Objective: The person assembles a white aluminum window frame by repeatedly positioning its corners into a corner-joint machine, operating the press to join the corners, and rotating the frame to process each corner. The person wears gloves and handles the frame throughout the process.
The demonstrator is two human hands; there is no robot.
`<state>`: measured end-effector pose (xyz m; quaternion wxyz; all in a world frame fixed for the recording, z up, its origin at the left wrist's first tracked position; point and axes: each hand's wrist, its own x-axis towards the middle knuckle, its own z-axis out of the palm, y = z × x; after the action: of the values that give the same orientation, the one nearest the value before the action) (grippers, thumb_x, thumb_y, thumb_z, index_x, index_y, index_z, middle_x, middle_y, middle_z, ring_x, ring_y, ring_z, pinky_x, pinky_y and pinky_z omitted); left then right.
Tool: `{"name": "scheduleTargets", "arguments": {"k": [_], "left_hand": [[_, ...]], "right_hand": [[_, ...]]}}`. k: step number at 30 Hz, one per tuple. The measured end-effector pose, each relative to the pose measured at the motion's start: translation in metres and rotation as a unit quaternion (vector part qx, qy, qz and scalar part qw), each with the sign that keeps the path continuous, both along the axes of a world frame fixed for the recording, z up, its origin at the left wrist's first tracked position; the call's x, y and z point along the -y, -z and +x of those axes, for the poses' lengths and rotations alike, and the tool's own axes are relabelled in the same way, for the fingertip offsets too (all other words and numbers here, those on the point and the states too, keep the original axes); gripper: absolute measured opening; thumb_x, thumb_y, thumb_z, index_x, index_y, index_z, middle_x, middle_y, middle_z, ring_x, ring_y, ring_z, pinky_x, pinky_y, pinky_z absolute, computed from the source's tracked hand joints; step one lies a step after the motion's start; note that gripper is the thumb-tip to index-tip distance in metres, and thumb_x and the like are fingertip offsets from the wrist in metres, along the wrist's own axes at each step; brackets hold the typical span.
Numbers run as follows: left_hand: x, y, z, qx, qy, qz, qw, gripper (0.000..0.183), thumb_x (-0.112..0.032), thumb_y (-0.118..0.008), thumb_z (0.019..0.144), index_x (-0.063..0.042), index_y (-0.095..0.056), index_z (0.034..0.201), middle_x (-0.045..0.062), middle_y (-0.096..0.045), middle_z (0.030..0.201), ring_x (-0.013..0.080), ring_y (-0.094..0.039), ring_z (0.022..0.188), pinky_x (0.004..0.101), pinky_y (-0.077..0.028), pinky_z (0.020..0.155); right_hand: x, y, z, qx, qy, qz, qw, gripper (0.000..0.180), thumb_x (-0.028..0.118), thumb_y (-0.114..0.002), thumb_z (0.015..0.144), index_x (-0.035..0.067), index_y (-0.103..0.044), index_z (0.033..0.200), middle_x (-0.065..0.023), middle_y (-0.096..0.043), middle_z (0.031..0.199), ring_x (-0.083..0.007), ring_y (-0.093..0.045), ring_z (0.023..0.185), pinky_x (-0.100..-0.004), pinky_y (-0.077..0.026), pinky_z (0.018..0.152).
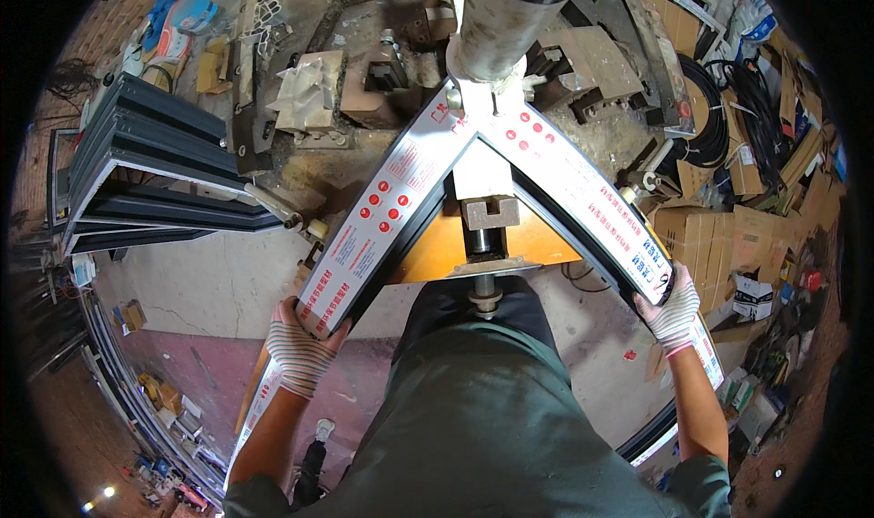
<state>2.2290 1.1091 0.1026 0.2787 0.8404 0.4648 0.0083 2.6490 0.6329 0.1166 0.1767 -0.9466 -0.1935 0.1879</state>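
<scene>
Two film-covered aluminium frame profiles meet in a mitred corner under the cylinder point(509, 33) of a corner-crimping machine. My left hand point(304, 347), in a striped knit glove, grips the lower end of the left profile point(382, 224). The gloved right hand point(669, 310) holds the lower end of the right profile point(587, 204). Between the profiles, a notched steel block point(490, 212) stands on the machine's orange plate point(416, 255). A threaded shaft point(485, 296) points towards my body. The joint itself is partly hidden by the cylinder's fitting.
Dark assembled frames point(171, 156) lean at the left. Steel crimping blocks point(311, 95) sit on the machine bed, with others at its right. Cardboard boxes point(703, 245) and coiled black tubing point(703, 112) crowd the right. Another person's shoe point(326, 429) shows at lower left.
</scene>
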Motion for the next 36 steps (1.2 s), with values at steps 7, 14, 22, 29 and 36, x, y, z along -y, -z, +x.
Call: {"name": "scheduleTargets", "arguments": {"k": [7, 14, 22, 29, 36], "left_hand": [[0.002, -0.013, 0.019, 0.034, 0.015, 0.009, 0.999, 0.1, -0.039, -0.102, 0.063, 0.005, -0.052, 0.137, 0.023, -0.059, 0.121, 0.0353, -0.062, 0.107, 0.046, -0.055, 0.096], [0.0, -0.054, 0.195, 0.344, 0.12, 0.042, 0.93, 0.095, -0.028, -0.096, 0.075, -0.002, -0.045, 0.151, 0.02, -0.053, 0.141, 0.0382, -0.054, 0.132, 0.0472, -0.044, 0.113], [-0.039, -0.123, 0.343, 0.445, 0.236, 0.229, 0.833, 0.066, -0.035, -0.098, 0.068, 0.001, -0.064, 0.112, 0.012, -0.065, 0.096, 0.0266, -0.068, 0.088, 0.036, -0.056, 0.083], [-0.102, -0.091, 0.225, 0.326, 0.016, 0.222, 0.919, 0.036, -0.011, -0.081, 0.094, 0.003, -0.066, 0.124, 0.013, -0.063, 0.122, 0.023, -0.063, 0.105, 0.0343, -0.054, 0.092], [-0.017, -0.032, 0.065, 0.131, 0.192, 0.125, 0.965, 0.094, -0.038, -0.091, 0.078, -0.002, -0.045, 0.151, 0.025, -0.054, 0.136, 0.0433, -0.055, 0.126, 0.055, -0.045, 0.108]], "right_hand": [[0.003, 0.004, 0.0, 0.014, 0.001, 0.008, 1.0, 0.106, 0.048, -0.092, 0.064, -0.01, -0.05, 0.142, -0.022, -0.066, 0.118, -0.0348, -0.067, 0.11, -0.0398, -0.054, 0.103], [0.003, 0.004, 0.001, 0.049, -0.029, -0.02, 0.998, 0.1, 0.048, -0.091, 0.064, -0.006, -0.053, 0.139, -0.0241, -0.066, 0.116, -0.0393, -0.067, 0.106, -0.0435, -0.055, 0.099], [-0.001, -0.002, 0.0, 0.067, -0.04, -0.052, 0.996, 0.097, 0.044, -0.091, 0.063, -0.006, -0.054, 0.138, -0.025, -0.066, 0.115, -0.0421, -0.068, 0.105, -0.0449, -0.057, 0.098], [0.002, 0.003, 0.001, 0.106, -0.07, -0.02, 0.992, 0.096, 0.048, -0.091, 0.063, -0.004, -0.055, 0.135, -0.0249, -0.065, 0.11, -0.0427, -0.067, 0.1, -0.0491, -0.056, 0.092], [-0.001, 0.002, 0.002, 0.03, -0.032, -0.006, 0.999, 0.104, 0.058, -0.089, 0.062, -0.004, -0.053, 0.137, -0.0226, -0.065, 0.111, -0.0391, -0.065, 0.102, -0.0459, -0.054, 0.095]]}}
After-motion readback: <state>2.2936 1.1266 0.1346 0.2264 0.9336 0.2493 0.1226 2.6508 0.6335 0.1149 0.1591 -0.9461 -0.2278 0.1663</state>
